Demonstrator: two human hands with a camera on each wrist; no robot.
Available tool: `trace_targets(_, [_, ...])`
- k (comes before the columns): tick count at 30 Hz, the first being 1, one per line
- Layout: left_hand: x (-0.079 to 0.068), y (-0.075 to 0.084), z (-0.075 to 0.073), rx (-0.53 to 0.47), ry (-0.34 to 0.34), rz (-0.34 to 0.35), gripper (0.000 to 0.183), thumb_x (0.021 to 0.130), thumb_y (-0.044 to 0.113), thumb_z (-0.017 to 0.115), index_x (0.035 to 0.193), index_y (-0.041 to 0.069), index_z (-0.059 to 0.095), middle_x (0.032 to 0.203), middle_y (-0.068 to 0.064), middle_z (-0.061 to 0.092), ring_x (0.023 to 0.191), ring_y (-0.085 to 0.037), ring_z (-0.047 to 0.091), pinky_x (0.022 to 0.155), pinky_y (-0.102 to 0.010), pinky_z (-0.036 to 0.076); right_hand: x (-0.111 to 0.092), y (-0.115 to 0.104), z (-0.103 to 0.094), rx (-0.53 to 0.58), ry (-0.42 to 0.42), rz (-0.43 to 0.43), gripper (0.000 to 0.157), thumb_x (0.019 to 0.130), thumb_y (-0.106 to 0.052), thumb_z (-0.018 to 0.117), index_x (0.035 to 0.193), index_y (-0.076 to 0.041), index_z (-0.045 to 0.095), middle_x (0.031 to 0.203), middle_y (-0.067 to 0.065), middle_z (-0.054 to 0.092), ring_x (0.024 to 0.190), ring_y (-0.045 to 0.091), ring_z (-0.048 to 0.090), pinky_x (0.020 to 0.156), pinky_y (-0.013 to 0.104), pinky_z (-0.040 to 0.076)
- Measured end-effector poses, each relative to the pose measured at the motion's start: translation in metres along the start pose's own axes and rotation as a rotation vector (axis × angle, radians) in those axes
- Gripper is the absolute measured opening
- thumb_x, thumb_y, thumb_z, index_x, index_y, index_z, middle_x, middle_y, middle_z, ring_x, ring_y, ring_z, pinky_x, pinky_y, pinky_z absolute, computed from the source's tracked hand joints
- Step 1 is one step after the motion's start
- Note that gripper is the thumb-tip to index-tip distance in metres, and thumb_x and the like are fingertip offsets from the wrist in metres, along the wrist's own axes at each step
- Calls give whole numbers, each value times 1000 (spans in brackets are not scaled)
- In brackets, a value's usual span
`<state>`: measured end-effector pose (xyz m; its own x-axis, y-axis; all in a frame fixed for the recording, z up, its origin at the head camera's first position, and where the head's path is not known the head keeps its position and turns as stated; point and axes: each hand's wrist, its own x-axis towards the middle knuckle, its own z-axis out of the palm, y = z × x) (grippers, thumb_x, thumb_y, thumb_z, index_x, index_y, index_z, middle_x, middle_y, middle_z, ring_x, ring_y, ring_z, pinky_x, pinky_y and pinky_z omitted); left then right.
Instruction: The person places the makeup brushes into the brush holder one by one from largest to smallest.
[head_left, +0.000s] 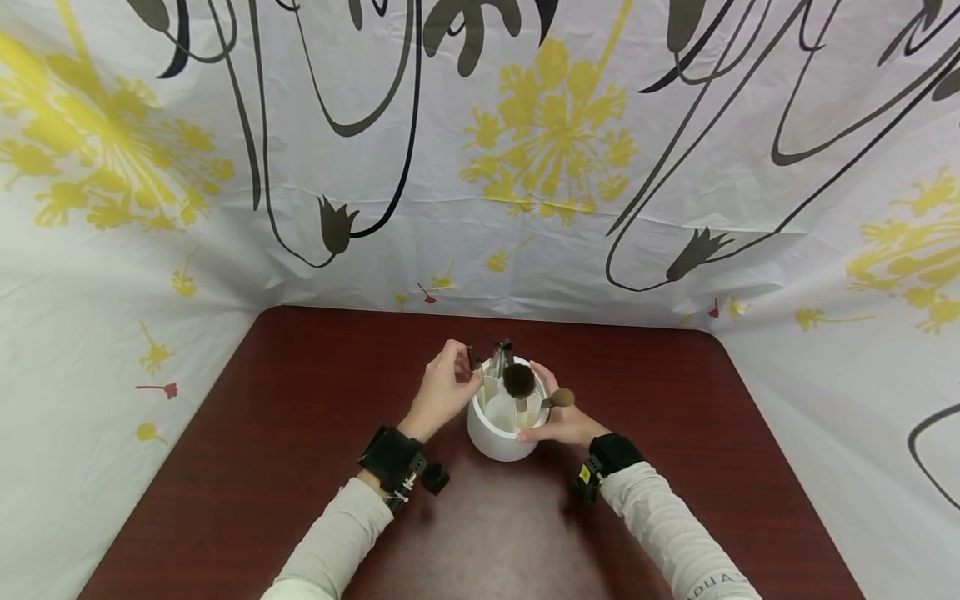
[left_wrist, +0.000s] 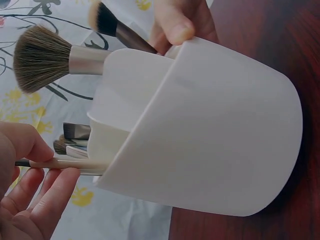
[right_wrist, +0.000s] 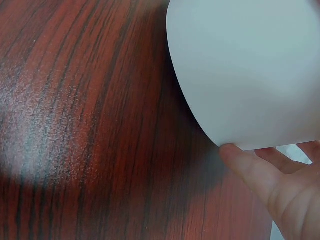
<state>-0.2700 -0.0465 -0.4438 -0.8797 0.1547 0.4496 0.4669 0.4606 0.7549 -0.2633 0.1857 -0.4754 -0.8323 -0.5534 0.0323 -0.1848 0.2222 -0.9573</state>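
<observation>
A white makeup brush holder (head_left: 501, 440) with inner compartments stands on the table between both hands. My left hand (head_left: 442, 390) pinches a slim makeup brush (left_wrist: 70, 163) between thumb and fingers, its lower part inside the holder at the left side. From the right, my right hand (head_left: 566, 422) grips the holder, thumb at the front rim in the left wrist view and fingers behind. A large fluffy brush (left_wrist: 42, 59) rises from the middle. Another brush (head_left: 561, 397) leans out over the right hand. Several small brushes (left_wrist: 76, 131) stand close to the pinched one.
The dark red wood-grain table (head_left: 322, 400) reaches out around the holder, its far corners rounded. A white cloth (head_left: 420, 183) with yellow and grey flower prints hangs behind and along both sides. A dark camera band (head_left: 393, 458) sits on each wrist.
</observation>
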Motion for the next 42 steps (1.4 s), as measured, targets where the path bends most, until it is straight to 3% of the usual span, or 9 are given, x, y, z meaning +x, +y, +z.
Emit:
trace_targets(9, [-6, -2, 3, 26, -23, -34, 27, 75, 0, 64, 93, 7, 45, 82, -5, 55, 72, -15, 60, 65, -25, 50, 0, 1, 0, -12, -1, 1, 112, 65, 0, 77, 143, -11, -3, 146, 16, 10, 133, 30, 15, 101, 50, 19])
trace_targets(24, [-11, -4, 6, -33, -69, -117, 35, 69, -4, 66, 97, 6, 49, 84, -6, 55, 72, -14, 60, 64, -20, 50, -2, 1, 0, -32, 5, -15, 112, 65, 0, 78, 143, -8, -3, 145, 16, 13, 132, 30, 18, 101, 49, 21])
trace_targets(31, [-7, -4, 3, -26, -77, -100, 33, 70, -3, 66, 97, 5, 49, 84, -6, 56, 73, -16, 61, 64, -21, 50, -1, 17, -5, 4, -3, -28, 113, 67, -2, 77, 144, -13, -5, 147, 15, 9, 133, 32, 14, 101, 52, 19])
trace_targets(37, [7, -20, -7, 68, -113, -91, 27, 77, 9, 66, 100, 4, 52, 90, -8, 56, 83, -20, 59, 72, -31, 49, 2, 30, -13, -10, -25, -56, 115, 68, -7, 78, 144, -22, -6, 149, 13, 3, 135, 32, 6, 102, 57, 13])
trace_targets(42, [18, -42, -21, 245, -248, -148, 37, 88, 32, 56, 113, 5, 53, 113, -11, 52, 110, -27, 47, 91, -42, 40, 4, 27, -18, -93, -97, -32, 121, 67, -16, 80, 144, -18, -14, 148, 19, -15, 135, 35, -10, 101, 62, 7])
